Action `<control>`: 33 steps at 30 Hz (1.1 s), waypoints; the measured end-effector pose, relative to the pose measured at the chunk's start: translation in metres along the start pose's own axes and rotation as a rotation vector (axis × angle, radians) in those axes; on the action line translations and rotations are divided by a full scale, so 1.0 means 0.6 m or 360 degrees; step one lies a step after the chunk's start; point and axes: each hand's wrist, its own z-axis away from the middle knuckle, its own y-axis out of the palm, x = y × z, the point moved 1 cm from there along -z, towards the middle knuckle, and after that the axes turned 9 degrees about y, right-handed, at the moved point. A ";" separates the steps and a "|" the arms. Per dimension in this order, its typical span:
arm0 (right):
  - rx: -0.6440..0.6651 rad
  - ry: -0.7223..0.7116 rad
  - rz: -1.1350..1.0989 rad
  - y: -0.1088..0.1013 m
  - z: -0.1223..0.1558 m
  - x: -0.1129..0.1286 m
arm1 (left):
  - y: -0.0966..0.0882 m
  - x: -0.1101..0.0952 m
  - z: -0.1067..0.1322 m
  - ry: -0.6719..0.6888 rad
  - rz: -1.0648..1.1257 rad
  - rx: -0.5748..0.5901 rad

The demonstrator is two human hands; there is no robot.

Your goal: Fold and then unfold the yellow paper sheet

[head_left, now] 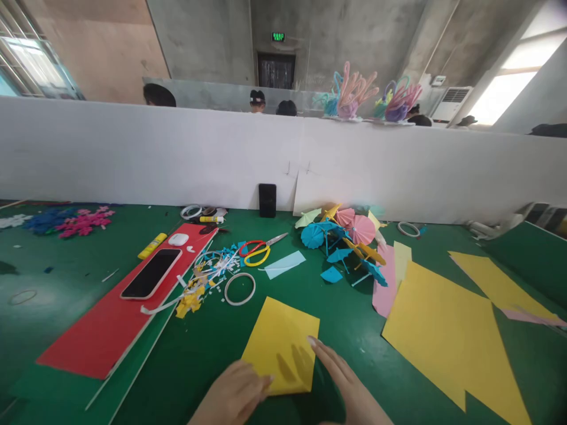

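Note:
A sheet of yellow paper [283, 333] lies on the green table in front of me. At its lower left edge is my left hand [234, 392], its fingers curled and its thumb on the paper. My right hand [343, 378] is beside the sheet's right edge, fingers stretched out and the fingertips near or touching that edge. Beyond the sheet lie a white tape ring [240, 289], scissors [257, 252] with red and yellow handles, and a light blue paper strip [286, 264].
Little paper umbrellas [339, 236] are heaped at the back. Larger yellow sheets [443, 330] spread to the right. On the left, a phone [153, 274] rests on a red board [88, 339], near paper scraps [192, 298]. A white partition [177, 156] stands behind, with another phone [267, 200] against it.

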 end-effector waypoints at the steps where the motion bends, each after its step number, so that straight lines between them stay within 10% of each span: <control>1: -0.0034 -0.0021 -0.0093 0.013 -0.006 0.005 | -0.019 0.001 -0.027 -0.0029 0.0028 0.0032; 10: -0.0766 0.0180 -0.0476 0.093 -0.074 -0.031 | -0.036 0.072 -0.193 -0.0130 0.0080 0.0280; 22: -0.1212 0.0247 0.0161 0.133 -0.104 -0.064 | 0.042 0.081 -0.164 -0.0438 -0.0016 0.0166; 33: -0.1183 0.0065 -0.0026 0.125 -0.113 -0.067 | -0.008 0.065 -0.188 -0.0744 0.0257 0.0283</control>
